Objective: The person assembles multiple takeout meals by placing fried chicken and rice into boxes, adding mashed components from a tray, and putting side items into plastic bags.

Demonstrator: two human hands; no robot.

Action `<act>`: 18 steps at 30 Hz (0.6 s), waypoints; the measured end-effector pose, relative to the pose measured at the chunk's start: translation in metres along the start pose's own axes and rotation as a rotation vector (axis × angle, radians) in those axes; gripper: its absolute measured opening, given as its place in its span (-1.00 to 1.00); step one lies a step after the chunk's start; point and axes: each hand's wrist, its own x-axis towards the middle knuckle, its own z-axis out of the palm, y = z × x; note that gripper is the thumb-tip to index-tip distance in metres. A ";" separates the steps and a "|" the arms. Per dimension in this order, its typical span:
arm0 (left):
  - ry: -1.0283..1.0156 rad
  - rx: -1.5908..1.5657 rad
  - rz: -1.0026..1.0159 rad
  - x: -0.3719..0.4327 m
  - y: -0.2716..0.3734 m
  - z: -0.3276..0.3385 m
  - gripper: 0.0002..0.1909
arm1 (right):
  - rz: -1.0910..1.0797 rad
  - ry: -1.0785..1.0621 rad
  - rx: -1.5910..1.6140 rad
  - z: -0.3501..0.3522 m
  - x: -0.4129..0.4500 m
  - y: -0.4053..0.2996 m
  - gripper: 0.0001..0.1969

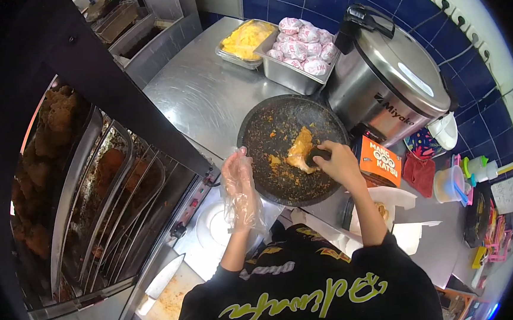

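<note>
A wide, dark stone mortar (263, 132) stands on the steel counter, its surface scattered with orange-brown crumbs. A piece of fried chicken (301, 150), golden with a paler lower part, lies on it. My right hand (339, 161), bare, is closed around a dark stone pestle (317, 155), whose end touches or nearly touches the chicken. My left hand (239, 183) wears a clear plastic glove and is raised at the mortar's left edge, palm partly turned up, with nothing seen in it. The chicken's right side is partly hidden by the pestle.
Behind the mortar are a steel pan (293, 79) of wrapped bundles and a plastic tub (236, 59) of yellow food. A large rice cooker (384, 75) and an orange box (379, 162) stand right. Left are a heated display cabinet (175, 210) and a knife (166, 275) on a cutting board (177, 303).
</note>
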 end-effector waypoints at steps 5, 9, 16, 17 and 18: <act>-0.020 0.065 -0.027 0.001 -0.002 0.000 -0.63 | 0.138 -0.066 -0.061 0.025 -0.003 0.004 -0.64; -0.036 0.031 0.025 0.003 -0.008 0.004 -0.61 | -0.030 -0.126 -0.040 0.002 0.019 -0.003 -0.66; -0.149 0.048 -0.068 0.004 -0.014 0.006 -0.37 | -0.116 -0.126 -0.105 0.041 0.035 -0.018 -0.72; -0.157 0.047 -0.071 0.000 -0.011 0.011 -0.37 | -0.106 -0.191 -0.062 0.029 0.048 -0.010 -0.70; -0.204 0.240 -0.028 -0.002 -0.010 0.015 -0.26 | -0.116 -0.254 -0.016 0.020 0.060 -0.010 -0.69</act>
